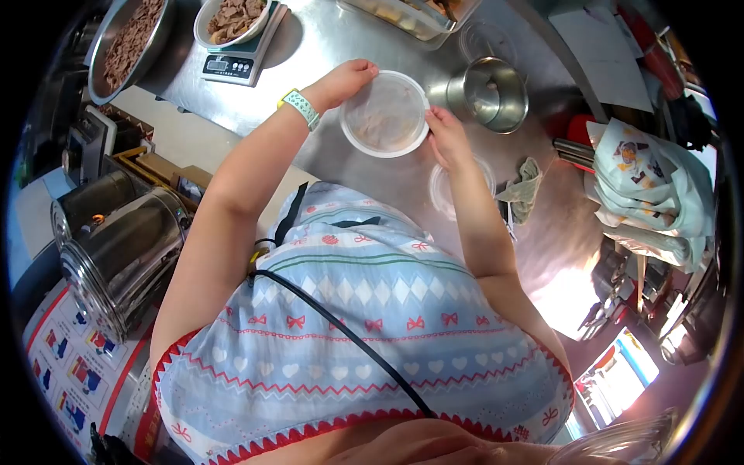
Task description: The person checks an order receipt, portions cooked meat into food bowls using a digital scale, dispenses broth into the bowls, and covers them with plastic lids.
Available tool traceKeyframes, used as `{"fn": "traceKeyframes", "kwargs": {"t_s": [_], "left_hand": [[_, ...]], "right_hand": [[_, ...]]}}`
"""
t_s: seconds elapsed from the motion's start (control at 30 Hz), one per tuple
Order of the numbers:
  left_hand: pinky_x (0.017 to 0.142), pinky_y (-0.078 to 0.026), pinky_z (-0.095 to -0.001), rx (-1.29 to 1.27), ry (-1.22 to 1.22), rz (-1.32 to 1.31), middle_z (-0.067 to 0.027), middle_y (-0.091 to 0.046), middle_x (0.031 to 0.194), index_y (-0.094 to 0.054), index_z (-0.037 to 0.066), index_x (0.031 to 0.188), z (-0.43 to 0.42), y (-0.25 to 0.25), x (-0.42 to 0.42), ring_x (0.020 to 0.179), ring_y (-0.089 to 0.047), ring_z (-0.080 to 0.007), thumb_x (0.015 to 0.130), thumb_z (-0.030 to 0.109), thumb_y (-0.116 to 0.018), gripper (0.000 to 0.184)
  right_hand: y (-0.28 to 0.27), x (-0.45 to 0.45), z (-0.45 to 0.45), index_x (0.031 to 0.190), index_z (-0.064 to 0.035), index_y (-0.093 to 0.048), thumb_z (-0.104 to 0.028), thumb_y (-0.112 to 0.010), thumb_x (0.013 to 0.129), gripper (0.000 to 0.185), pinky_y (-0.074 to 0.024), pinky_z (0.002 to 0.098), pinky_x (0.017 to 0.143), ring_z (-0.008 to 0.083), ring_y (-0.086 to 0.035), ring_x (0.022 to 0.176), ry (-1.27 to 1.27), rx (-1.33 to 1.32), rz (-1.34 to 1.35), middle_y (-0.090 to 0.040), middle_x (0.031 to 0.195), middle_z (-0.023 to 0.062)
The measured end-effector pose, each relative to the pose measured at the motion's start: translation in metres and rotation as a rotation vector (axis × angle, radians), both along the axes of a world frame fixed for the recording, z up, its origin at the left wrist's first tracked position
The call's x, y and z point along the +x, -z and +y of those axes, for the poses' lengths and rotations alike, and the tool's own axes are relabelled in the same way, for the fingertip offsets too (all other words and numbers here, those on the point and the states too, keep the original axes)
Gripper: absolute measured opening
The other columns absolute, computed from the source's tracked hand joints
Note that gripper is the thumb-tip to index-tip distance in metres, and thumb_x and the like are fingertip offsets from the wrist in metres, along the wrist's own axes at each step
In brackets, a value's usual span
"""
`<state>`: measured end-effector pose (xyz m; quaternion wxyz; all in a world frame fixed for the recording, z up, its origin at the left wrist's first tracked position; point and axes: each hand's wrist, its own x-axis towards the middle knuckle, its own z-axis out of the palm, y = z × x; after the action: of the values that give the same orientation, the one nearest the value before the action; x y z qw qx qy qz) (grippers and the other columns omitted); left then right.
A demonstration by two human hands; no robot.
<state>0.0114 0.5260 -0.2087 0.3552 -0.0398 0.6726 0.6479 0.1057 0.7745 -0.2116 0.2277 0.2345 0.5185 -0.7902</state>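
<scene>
Between my two hands is a round, translucent plastic lid or shallow container (384, 115) with a white rim, above the steel table. My left hand (349, 82), with a patterned watch band at the wrist, grips its upper left rim. The right rim is pinched by my right hand (447, 133). Below my right hand and partly behind the forearm, another clear round lid (444, 190) lies on the table. A white bowl of sliced meat (232, 22) sits on a digital scale (231, 68) at the upper left.
A large steel bowl (98, 68) of meat stands at the far left. At the top is a clear food tub (422, 32). A steel pot (496, 95) and a grey cloth (527, 190) are on the right, with plastic bags (647, 182) beyond.
</scene>
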Motion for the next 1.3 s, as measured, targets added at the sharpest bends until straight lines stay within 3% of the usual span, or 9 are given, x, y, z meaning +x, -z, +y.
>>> {"fn": "traceKeyframes", "kwargs": {"t_s": [0.1, 0.3, 0.57, 0.8, 0.9, 0.97, 1.07, 1.17, 1.3], "left_hand": [[0.078, -0.045, -0.026, -0.013, -0.033, -0.035, 0.0015, -0.059, 0.094, -0.06, 0.005, 0.108, -0.001, 0.0, 0.0, 0.087, -0.052, -0.0088, 0.098, 0.027, -0.051, 0.026], [0.081, -0.044, -0.0293, 0.003, -0.006, -0.015, -0.0034, -0.061, 0.1, -0.061, 0.004, 0.11, -0.003, -0.003, 0.003, 0.092, -0.053, -0.0136, 0.095, 0.031, -0.053, 0.032], [0.08, -0.044, -0.028, -0.033, -0.01, 0.045, -0.0017, -0.06, 0.097, -0.061, 0.002, 0.108, -0.005, 0.001, 0.006, 0.089, -0.052, -0.0114, 0.096, 0.029, -0.053, 0.03], [0.081, -0.044, -0.0264, 0.024, -0.064, 0.048, 0.0001, -0.06, 0.096, -0.061, 0.004, 0.108, -0.004, 0.009, 0.011, 0.089, -0.052, -0.0093, 0.098, 0.03, -0.051, 0.03], [0.084, -0.044, -0.026, 0.009, -0.109, 0.052, -0.0014, -0.062, 0.1, -0.061, 0.003, 0.111, -0.004, 0.007, 0.021, 0.092, -0.053, -0.0098, 0.098, 0.029, -0.049, 0.031], [0.086, -0.044, -0.0264, 0.076, -0.142, 0.06, -0.0026, -0.062, 0.102, -0.061, 0.003, 0.112, -0.002, 0.0, 0.032, 0.094, -0.054, -0.0104, 0.099, 0.028, -0.049, 0.031], [0.089, -0.044, -0.0272, 0.109, -0.243, 0.116, -0.0046, -0.063, 0.104, -0.061, 0.002, 0.114, 0.003, 0.011, 0.041, 0.096, -0.055, -0.0121, 0.099, 0.025, -0.047, 0.031], [0.088, -0.045, -0.0288, -0.07, -0.34, 0.287, -0.0078, -0.065, 0.101, -0.061, 0.0, 0.112, 0.006, 0.015, 0.044, 0.095, -0.057, -0.0151, 0.099, 0.024, -0.045, 0.031], [0.083, -0.047, -0.0306, -0.161, -0.478, 0.403, -0.0098, -0.067, 0.094, -0.064, 0.0, 0.104, 0.005, 0.021, 0.04, 0.09, -0.059, -0.0166, 0.098, 0.024, -0.048, 0.03]], "right_hand": [[0.0, -0.004, -0.003, 0.118, 0.0025, -0.052, -0.013, -0.053, 0.097, 0.027, -0.0437, 0.0277, 0.089, 0.0137, -0.056, 0.097, 0.013, 0.037, 0.055, -0.061, 0.106, 0.0068], [0.012, 0.007, 0.0, 0.115, 0.0001, -0.052, -0.012, -0.052, 0.097, 0.022, -0.0419, 0.0279, 0.092, 0.0132, -0.055, 0.1, -0.006, -0.07, 0.062, -0.06, 0.107, 0.0062], [0.005, 0.037, -0.007, 0.108, -0.0043, -0.052, -0.011, -0.053, 0.096, 0.014, -0.0406, 0.0243, 0.074, 0.0096, -0.05, 0.081, 0.097, -0.101, 0.057, -0.057, 0.095, 0.0023], [0.01, 0.07, -0.019, 0.11, -0.0047, -0.052, -0.012, -0.053, 0.096, 0.015, -0.0419, 0.0235, 0.074, 0.0096, -0.051, 0.08, 0.118, -0.251, -0.019, -0.057, 0.096, 0.0023], [-0.014, 0.06, -0.028, 0.121, -0.0037, -0.052, -0.012, -0.05, 0.097, 0.025, -0.0439, 0.0251, 0.08, 0.012, -0.055, 0.089, 0.201, -0.117, 0.008, -0.059, 0.105, 0.0041], [-0.007, 0.038, -0.019, 0.137, -0.0047, -0.041, -0.018, -0.045, 0.1, 0.039, -0.0461, 0.0305, 0.09, 0.0167, -0.057, 0.105, 0.077, 0.159, 0.265, -0.058, 0.121, 0.0088], [0.008, 0.008, -0.01, 0.145, -0.005, -0.031, -0.02, -0.042, 0.101, 0.047, -0.0438, 0.0302, 0.096, 0.019, -0.055, 0.113, -0.112, 0.333, 0.218, -0.051, 0.133, 0.0107], [0.011, 0.016, -0.02, 0.142, -0.0038, -0.034, -0.023, -0.043, 0.101, 0.046, -0.0488, 0.0338, 0.09, 0.0214, -0.057, 0.111, 0.097, 0.21, 0.093, -0.05, 0.133, 0.0118], [-0.019, 0.047, -0.049, 0.124, -0.0036, -0.04, -0.023, -0.046, 0.1, 0.032, -0.0568, 0.0417, 0.077, 0.0283, -0.061, 0.096, 0.168, 0.055, -0.129, -0.054, 0.113, 0.0116]]}}
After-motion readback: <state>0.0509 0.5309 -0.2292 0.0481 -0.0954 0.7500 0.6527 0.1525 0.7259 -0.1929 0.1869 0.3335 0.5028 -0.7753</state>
